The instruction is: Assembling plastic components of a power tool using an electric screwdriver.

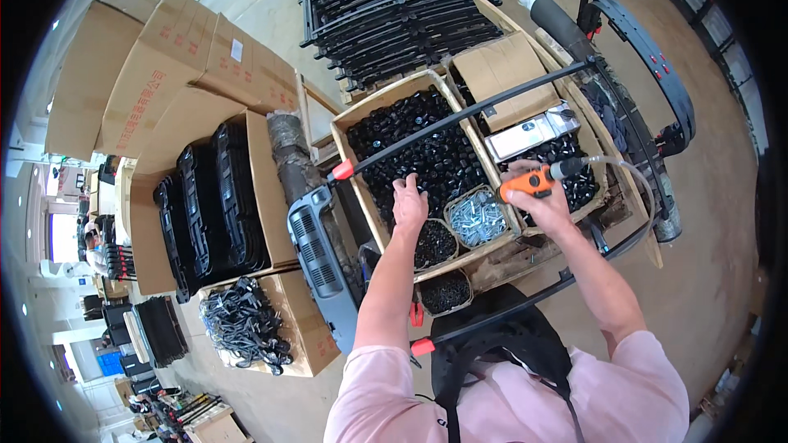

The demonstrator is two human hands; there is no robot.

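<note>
Over the divided wooden bin (379, 207), a long black frame spans from the upper left to the far right, its upper bar (460, 120) and lower bar (501, 312) lying either side of the person's hands. At its left, a red end fitting (342, 170) caps the upper bar beside a grey vented housing (316, 238); at its right, the bars run toward a dark curved piece (644, 49) with small red marks.

The work looks partway through: the long parts already lie roughly in position, but whether any joint is fastened is too small to tell. No screw is being driven, since the driver's nose is over the bin and away from both bars; the fastening probably remains unfinished.

The right hand (548, 208) is wrapped around an orange power screwdriver (525, 184) (a clear hose loops away behind it). The left hand (410, 203), well apart from the right, reaches among the black plastic caps (419, 135); whether its fingertips pinch one, I cannot tell. Just beside it stand a basket of silver screws (478, 217) and a basket of dark screws (435, 244), both well stocked. Beyond the bin, a stack of black slatted frames (427, 49) lies on the floor; whether these are finished pieces or waiting parts is not shown.
</note>
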